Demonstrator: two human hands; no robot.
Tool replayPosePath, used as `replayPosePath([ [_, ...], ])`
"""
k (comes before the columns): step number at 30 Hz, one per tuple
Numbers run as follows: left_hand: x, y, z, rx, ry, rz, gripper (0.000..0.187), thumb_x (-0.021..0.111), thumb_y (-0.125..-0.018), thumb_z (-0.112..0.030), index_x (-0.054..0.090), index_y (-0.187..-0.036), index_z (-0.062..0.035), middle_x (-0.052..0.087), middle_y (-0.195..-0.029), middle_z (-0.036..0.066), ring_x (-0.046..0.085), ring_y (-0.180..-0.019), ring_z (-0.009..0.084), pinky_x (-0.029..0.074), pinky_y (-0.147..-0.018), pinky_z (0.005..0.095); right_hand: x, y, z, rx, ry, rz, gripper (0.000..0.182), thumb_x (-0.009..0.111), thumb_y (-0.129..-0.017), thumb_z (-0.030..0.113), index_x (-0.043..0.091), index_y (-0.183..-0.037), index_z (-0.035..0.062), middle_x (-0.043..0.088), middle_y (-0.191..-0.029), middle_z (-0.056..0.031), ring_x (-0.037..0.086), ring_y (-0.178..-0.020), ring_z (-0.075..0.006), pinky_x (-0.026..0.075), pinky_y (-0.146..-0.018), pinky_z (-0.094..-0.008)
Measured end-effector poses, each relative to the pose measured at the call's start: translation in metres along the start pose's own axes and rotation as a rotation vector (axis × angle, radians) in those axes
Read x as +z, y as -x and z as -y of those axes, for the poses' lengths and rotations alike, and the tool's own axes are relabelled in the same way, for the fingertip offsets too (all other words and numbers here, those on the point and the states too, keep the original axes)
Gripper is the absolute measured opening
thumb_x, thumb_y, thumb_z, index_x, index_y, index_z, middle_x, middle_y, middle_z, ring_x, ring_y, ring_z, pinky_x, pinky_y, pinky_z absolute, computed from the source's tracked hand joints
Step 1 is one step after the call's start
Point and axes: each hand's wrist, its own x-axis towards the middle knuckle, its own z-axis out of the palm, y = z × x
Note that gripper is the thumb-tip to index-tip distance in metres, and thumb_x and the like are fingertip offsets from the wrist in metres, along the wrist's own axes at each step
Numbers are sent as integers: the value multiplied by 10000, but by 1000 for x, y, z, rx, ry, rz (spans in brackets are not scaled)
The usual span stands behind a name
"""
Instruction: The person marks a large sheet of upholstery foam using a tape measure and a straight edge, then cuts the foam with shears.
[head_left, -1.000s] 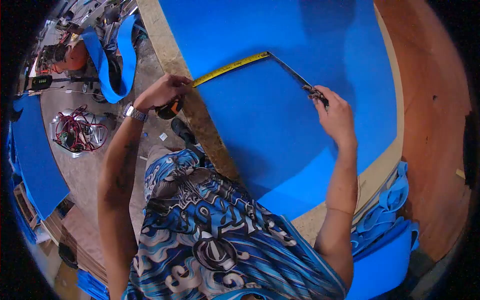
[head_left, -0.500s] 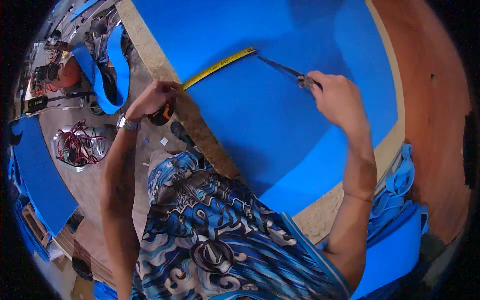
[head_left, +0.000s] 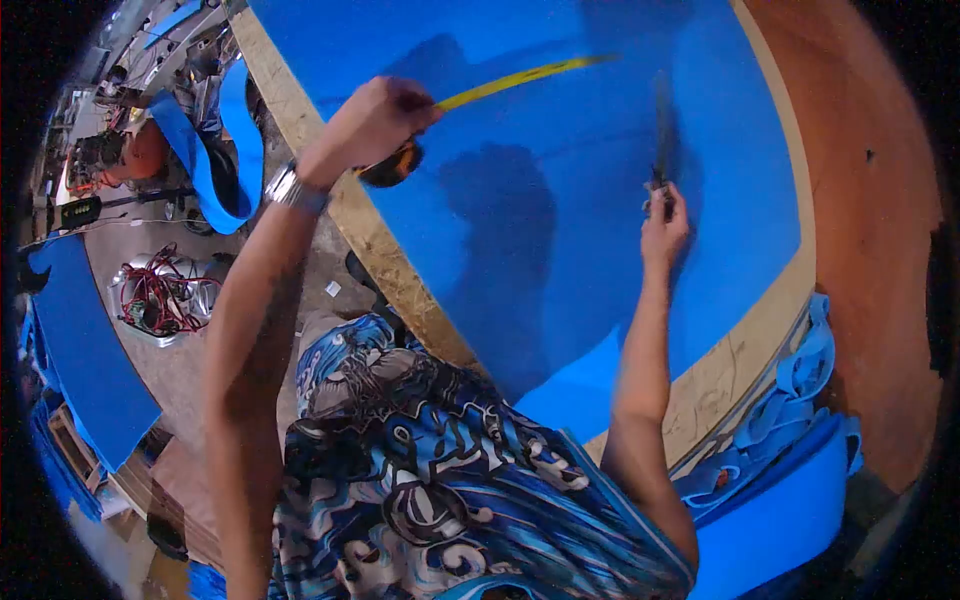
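My left hand (head_left: 375, 130), with a watch on its wrist, is closed on a tape measure (head_left: 394, 165) above the left part of the blue sheet (head_left: 600, 260). Its yellow blade (head_left: 520, 78) stretches out to the right over the sheet, the far end blurred. Over the sheet's right part my right hand (head_left: 664, 222) grips a long dark tool (head_left: 661, 130), which points away from me. Motion smears the tool, and I cannot make out its exact kind.
The sheet lies on a board with a pale edge (head_left: 735, 375). Blue strips (head_left: 800, 365) hang at the right. To the left are a silver object with red wires (head_left: 165, 295), a curled blue band (head_left: 238, 130) and another blue sheet (head_left: 85, 350).
My left hand has moved up and right over the sheet with the tape measure. My right hand has moved down, and its tool has swung from pointing left to pointing away; the blade has left the tool's tip.
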Motion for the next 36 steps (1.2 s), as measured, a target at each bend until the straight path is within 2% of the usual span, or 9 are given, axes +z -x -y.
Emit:
replayPosePath([
  [1,6,-14,-1,33,82,15,267,611,-812,-282,639,-816,-17,621,-681,125,580,-598,246,464,-592,355,2,1,-6,-54,4,-7,272,545,-880,138,545,-1108,-10,653,-901,-67,550,-695,-100,452,-628,-244],
  [3,28,-36,-3,-27,-4,-12,286,617,-802,-304,647,-830,-21,632,-703,136,605,-633,248,478,-615,358,6,6,-10,-152,5,-18,273,543,-880,135,542,-1116,-2,653,-902,-67,553,-697,-99,455,-631,-245],
  [10,71,-52,-2,-259,-31,-62,304,631,-774,-340,677,-857,-51,646,-739,155,640,-700,281,501,-666,372,6,10,-8,-130,-10,-39,285,550,-877,129,530,-1131,2,651,-897,-69,562,-691,-107,461,-628,-250],
  [13,74,-53,-1,-224,-122,-74,297,631,-768,-339,683,-855,-60,650,-758,158,639,-715,301,502,-675,382,8,11,-13,-147,6,-92,288,557,-874,130,530,-1130,1,653,-894,-71,565,-686,-108,464,-622,-249],
  [19,76,-53,-9,-322,-33,-99,279,623,-767,-327,686,-851,-69,646,-756,167,634,-722,314,503,-677,399,9,11,-14,-169,-6,-94,289,565,-871,133,532,-1131,9,658,-895,-69,565,-677,-108,465,-611,-241],
  [25,80,-56,-8,-366,-136,-103,305,632,-758,-370,691,-824,-78,650,-748,147,636,-717,307,504,-667,387,12,11,-10,-116,-34,-106,287,561,-873,129,534,-1135,17,659,-901,-69,569,-681,-99,465,-611,-234],
  [31,82,-55,-11,-322,-146,-156,340,609,-765,-403,685,-793,-73,641,-719,150,623,-686,328,500,-639,397,0,-2,-15,-61,-111,3,300,568,-868,131,533,-1142,13,657,-908,-71,574,-710,-104,466,-636,-234],
  [34,78,-57,-12,-379,-143,-67,376,602,-766,-422,679,-786,-54,634,-719,168,620,-682,334,495,-632,402,-27,-50,17,-223,165,55,292,575,-861,137,550,-1130,27,658,-918,-88,599,-765,-139,471,-662,-254],
  [36,81,-58,-5,-353,-123,-81,388,601,-767,-423,675,-782,-42,629,-706,173,619,-676,336,490,-624,405,-47,-91,40,-295,356,190,273,589,-845,157,579,-1107,81,652,-929,-116,627,-828,-222,481,-698,-310],
])
